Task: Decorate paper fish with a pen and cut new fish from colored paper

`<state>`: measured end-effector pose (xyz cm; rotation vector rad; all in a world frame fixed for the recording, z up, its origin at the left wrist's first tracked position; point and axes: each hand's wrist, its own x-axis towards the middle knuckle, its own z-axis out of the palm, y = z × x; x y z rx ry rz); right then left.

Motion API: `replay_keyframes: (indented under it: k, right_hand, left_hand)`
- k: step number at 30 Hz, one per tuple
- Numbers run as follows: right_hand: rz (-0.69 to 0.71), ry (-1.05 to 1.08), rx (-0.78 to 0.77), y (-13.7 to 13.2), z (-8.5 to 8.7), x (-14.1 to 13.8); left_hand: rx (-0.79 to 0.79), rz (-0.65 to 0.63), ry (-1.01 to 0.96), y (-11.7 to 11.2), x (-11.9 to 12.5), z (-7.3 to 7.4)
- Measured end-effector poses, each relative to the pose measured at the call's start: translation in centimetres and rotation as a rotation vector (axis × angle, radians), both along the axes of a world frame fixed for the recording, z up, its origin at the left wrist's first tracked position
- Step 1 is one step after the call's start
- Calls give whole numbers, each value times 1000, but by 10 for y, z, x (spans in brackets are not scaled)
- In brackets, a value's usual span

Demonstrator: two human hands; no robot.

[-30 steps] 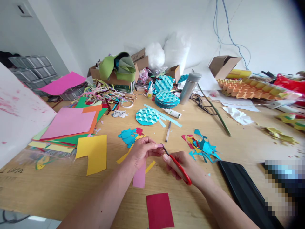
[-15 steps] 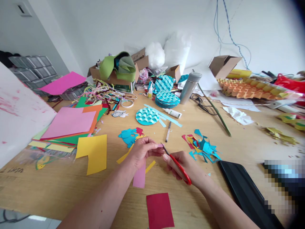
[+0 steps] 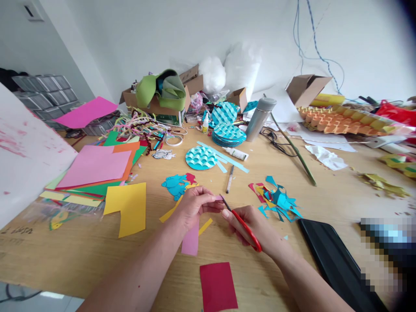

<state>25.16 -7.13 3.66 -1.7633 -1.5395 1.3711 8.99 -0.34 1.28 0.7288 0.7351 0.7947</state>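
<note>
My left hand [image 3: 196,205] pinches a small piece of pink paper [image 3: 218,197] between thumb and fingers. The red-handled scissors [image 3: 247,229] are gripped in my right hand [image 3: 249,222], and their blade tips meet the edge of that pink piece. Under my left wrist lies a pink paper strip [image 3: 190,242], with a narrow yellow strip [image 3: 205,226] beside it. Blue fish cutouts [image 3: 176,185] and a small red cutout [image 3: 190,178] rest just beyond my left hand. Nearer to me lies a dark red paper rectangle [image 3: 219,287].
Coloured scraps [image 3: 279,200] and a black tablet-like slab [image 3: 334,255] lie to the right. A pen [image 3: 230,179], a wavy blue paper disc [image 3: 200,157] and a metal flask [image 3: 260,119] are further back. Stacked coloured paper [image 3: 94,167] and an L-shaped yellow sheet [image 3: 132,212] are left.
Both hands, the pink piece and the scissors stay nearly in place. The whole view shifts only very slightly.
</note>
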Motion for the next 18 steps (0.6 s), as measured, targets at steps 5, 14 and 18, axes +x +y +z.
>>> replay_keyframes:
  k: [5, 14, 18]
  right_hand:
    - [-17, -12, -13, 0, -2, 1]
    - [-27, -34, -26, 0, -2, 1]
    - [-32, -30, -33, 2, 0, -1]
  left_hand:
    - [-3, 2, 8, 0, 0, 2]
    - [16, -11, 82, 0, 1, 5]
    - [46, -12, 152, -1, -2, 9]
